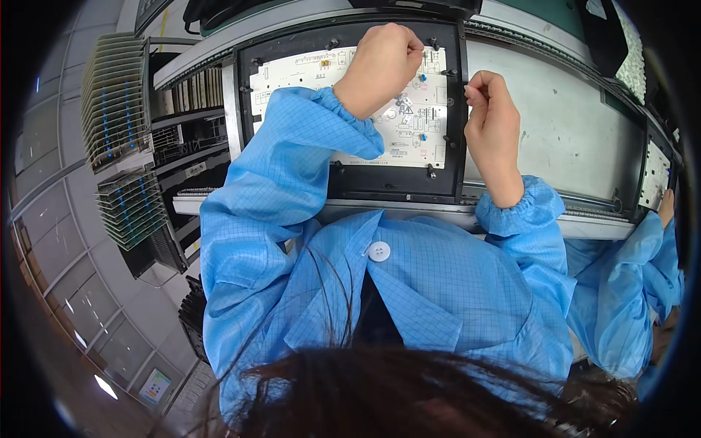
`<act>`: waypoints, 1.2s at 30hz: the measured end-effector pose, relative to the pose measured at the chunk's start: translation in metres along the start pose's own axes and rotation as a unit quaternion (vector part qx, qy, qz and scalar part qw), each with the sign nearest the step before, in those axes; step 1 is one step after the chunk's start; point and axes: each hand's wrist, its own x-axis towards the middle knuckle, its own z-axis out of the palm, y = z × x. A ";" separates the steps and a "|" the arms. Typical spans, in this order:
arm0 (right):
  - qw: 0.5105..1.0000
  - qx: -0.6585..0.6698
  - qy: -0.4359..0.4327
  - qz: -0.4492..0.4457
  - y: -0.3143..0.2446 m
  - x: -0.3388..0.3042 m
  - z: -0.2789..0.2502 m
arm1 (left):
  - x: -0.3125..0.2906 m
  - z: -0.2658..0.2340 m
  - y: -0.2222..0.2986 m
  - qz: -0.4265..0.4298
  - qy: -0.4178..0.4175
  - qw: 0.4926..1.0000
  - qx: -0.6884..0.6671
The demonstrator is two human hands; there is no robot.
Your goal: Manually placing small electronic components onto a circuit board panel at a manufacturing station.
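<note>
White circuit board (401, 150) in black carrier frame (457, 102), between metal rails (204, 60), straight ahead of the chest. Populated at least in part: blue components (423, 77) toward the right side, a yellow component (325, 63) near the upper edge. Dark posts (431, 172) around the rim.

Step in hand, best judgement: handwork at the upper right of the board, probably placing or adjusting a small part, or checking the edge (can't separate those from one view). For the next move, would want a clear sight of the spot under the fingertips, a light, straight touch there, then a clean lift away with no cuff dragging over components.

Grip, left hand (383, 62): above the board's upper right, back of hand up, fingers curled in, thumb and index drawn together near the top right post. Looks closed rather than spread, but can't tell whether empty or pinching something. Can't confirm contact with the board either.

Grip, right hand (496, 120): just beyond the frame's right bar, over the metal plate (555, 124). Fingers bent, thumb and index tips close together. No part visible there (might be too small to see), so can't call it grasping or released.

Worth watching: left sleeve (292, 146) crossing over the board's lower left.
</note>
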 end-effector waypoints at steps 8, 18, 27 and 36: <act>0.988 0.121 -0.034 0.091 0.005 0.013 -0.004 | 0.004 0.008 0.011 0.046 -0.032 0.984 0.170; 0.968 0.081 -0.179 0.158 0.001 0.067 0.001 | -0.039 -0.024 0.009 0.058 -0.025 0.993 0.103; 0.981 -0.052 -0.159 0.093 0.009 0.082 0.017 | -0.064 -0.008 -0.002 0.034 -0.029 0.985 0.168; 0.979 -0.121 -0.137 0.095 0.005 0.081 0.022 | -0.044 -0.026 -0.006 0.024 0.002 1.000 0.014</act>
